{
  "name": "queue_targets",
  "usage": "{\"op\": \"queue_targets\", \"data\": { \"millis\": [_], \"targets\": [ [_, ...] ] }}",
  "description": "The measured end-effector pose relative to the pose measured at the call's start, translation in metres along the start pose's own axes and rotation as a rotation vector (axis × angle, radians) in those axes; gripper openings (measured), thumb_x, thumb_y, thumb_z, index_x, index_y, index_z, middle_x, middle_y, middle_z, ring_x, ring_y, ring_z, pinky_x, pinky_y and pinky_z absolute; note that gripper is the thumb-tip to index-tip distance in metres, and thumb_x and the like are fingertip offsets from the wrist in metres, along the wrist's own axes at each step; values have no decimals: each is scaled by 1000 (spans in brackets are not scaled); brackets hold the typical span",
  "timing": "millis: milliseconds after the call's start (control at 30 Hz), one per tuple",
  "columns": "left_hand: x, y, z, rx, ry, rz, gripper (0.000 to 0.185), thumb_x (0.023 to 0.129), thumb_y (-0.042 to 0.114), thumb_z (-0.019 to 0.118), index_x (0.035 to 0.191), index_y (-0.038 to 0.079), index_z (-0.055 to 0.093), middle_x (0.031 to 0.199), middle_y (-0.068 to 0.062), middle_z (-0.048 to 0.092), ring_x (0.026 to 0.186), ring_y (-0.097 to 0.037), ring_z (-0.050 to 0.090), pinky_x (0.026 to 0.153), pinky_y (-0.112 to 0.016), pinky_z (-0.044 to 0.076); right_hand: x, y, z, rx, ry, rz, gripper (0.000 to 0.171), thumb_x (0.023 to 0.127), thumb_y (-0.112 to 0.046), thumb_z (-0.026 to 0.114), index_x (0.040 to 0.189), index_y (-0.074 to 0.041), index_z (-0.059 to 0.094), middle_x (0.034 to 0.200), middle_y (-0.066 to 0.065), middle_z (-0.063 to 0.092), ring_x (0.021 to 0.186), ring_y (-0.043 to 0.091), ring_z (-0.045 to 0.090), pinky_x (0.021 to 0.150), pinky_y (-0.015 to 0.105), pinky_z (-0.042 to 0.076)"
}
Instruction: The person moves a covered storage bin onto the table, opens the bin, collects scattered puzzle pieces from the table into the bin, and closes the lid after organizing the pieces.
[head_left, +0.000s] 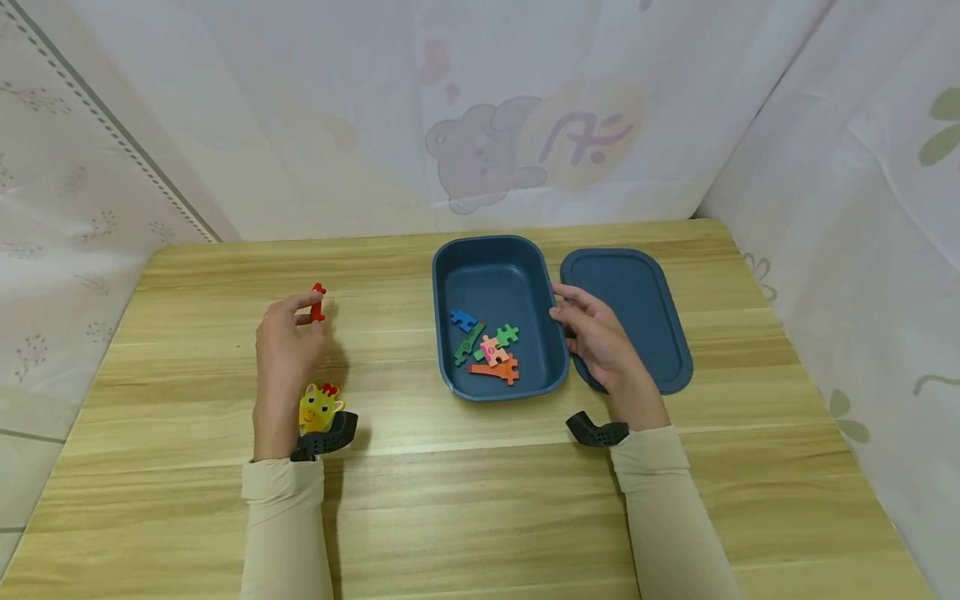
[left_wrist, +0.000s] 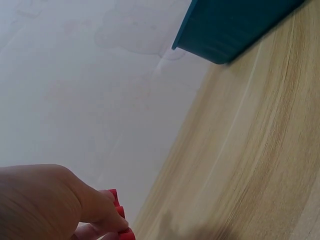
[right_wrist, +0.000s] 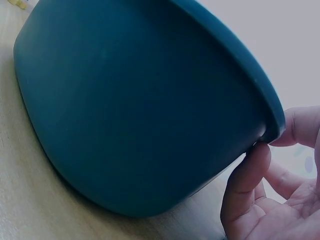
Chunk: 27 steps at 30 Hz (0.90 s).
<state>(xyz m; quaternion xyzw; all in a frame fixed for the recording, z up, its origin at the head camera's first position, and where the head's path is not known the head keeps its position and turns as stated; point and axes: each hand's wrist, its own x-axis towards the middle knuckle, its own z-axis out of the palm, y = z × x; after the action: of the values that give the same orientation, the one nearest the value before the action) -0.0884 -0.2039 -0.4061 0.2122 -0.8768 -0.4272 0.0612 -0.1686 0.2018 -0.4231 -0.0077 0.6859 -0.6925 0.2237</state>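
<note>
My left hand [head_left: 288, 346] pinches a small red piece [head_left: 317, 310], likely a puzzle piece, over the left part of the table. In the left wrist view, the red piece [left_wrist: 120, 212] is partly hidden by the fingers. A yellow giraffe-head piece [head_left: 319, 407] lies beside the left wrist, partly covered. My right hand [head_left: 600, 337] holds the right rim of a blue box [head_left: 491, 287]; the right wrist view shows thumb and finger at the box's rim [right_wrist: 272, 115]. Several jigsaw pieces lie inside: blue [head_left: 463, 320], green [head_left: 507, 335], pink [head_left: 493, 351] and orange [head_left: 498, 369].
A flat blue lid [head_left: 637, 300] lies on the wooden table [head_left: 465, 517], right of the box and partly behind my right hand. Pale printed curtains [head_left: 315, 125] hang behind the table and on both sides.
</note>
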Motion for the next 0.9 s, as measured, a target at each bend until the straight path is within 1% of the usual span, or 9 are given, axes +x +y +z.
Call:
{"op": "queue_targets", "data": {
  "millis": [133,200,267,367,433,567,667,800,900],
  "targets": [
    [-1,1,0,0,5,22,45,99,-1,59,141,8,68,154,-20,55,131,-41,62,61,-20,47,0,0,0,-2,4,5,61,109,-16,54,166,-10,32,120,-7,55,91,5,57,76,22,52],
    [-1,2,1,5,13,37,42,99,-1,57,139,6,69,152,-20,57,130,-41,62,68,-23,49,0,0,0,-2,4,4,61,110,-16,54,166,-10,32,121,-7,55,91,5,57,76,22,52],
    [-2,2,2,9,24,50,39,100,-1,56,136,2,71,150,-21,59,129,-41,61,78,-30,53,0,-1,0,-1,1,1,61,110,-16,54,166,-10,32,121,-6,55,91,5,57,76,22,52],
    [-2,2,4,12,37,69,36,101,-1,54,132,-2,72,148,-21,60,128,-41,61,91,-39,52,0,-1,0,-2,-1,-1,62,110,-16,54,166,-10,31,122,-6,56,92,5,58,76,22,53],
    [-3,2,5,11,45,80,35,101,-2,54,131,-3,72,148,-21,60,127,-42,62,89,-40,53,0,0,0,-3,-1,2,62,109,-16,54,166,-10,31,122,-6,56,92,5,58,76,22,53],
    [-3,2,5,14,64,102,34,100,0,55,130,-4,73,148,-22,60,125,-42,63,78,-32,50,0,1,0,-1,3,6,61,109,-16,54,166,-11,32,121,-7,57,92,6,58,76,23,53],
    [-5,4,4,0,72,105,34,100,1,56,129,-3,73,147,-21,60,125,-41,64,76,-28,48,0,1,0,2,0,4,61,109,-17,55,166,-11,32,121,-6,57,91,6,58,77,23,54],
    [-5,8,2,-28,68,114,35,100,2,56,130,0,74,148,-18,61,125,-39,64,76,-24,48,1,1,0,3,2,6,61,109,-17,55,166,-11,33,121,-7,56,91,6,58,77,23,54],
    [-5,12,2,-40,59,131,36,100,2,56,131,0,73,148,-18,61,125,-38,64,80,-20,48,1,0,0,4,4,6,62,109,-17,56,166,-11,32,121,-7,56,92,5,58,77,23,54]
  ]
}}
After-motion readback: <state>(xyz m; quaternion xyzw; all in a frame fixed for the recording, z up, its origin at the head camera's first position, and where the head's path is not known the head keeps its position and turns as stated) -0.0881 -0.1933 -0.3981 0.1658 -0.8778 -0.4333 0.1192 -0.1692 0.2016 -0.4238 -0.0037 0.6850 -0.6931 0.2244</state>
